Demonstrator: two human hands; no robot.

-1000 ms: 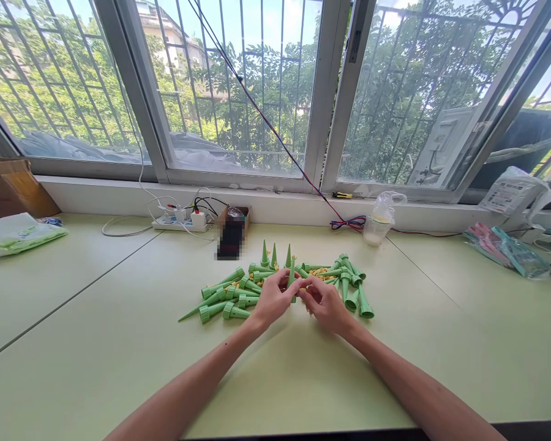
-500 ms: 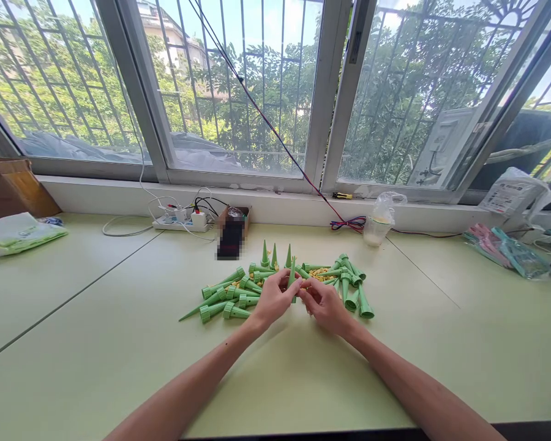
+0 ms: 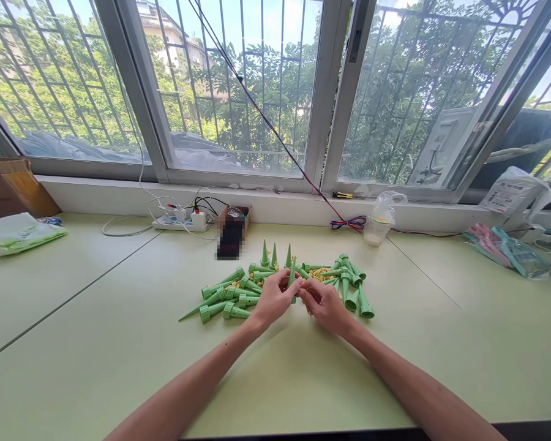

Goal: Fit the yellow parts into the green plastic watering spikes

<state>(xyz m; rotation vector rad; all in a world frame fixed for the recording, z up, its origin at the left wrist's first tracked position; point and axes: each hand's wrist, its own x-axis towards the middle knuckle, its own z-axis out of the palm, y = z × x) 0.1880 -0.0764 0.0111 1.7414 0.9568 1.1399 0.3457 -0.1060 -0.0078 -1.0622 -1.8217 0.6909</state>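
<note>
A heap of green cone-shaped plastic spikes (image 3: pixel 232 298) lies on the pale green table (image 3: pixel 96 343), with small yellow pieces (image 3: pixel 320 273) among them. Three spikes (image 3: pixel 265 254) stand upright at the back of the heap. My left hand (image 3: pixel 273 301) is closed round one green spike (image 3: pixel 292 274), held point up. My right hand (image 3: pixel 324 304) touches the base of that spike with pinched fingers; what they hold is too small to make out. More spikes (image 3: pixel 354 291) lie to the right of my right hand.
A power strip (image 3: pixel 180 222) with cables and a small brown box (image 3: pixel 233 229) sit by the window sill. A clear plastic bag (image 3: pixel 380 218) stands at the back right. A cardboard box (image 3: pixel 9 187) and a green packet (image 3: pixel 16 233) are far left, packets (image 3: pixel 509 251) far right.
</note>
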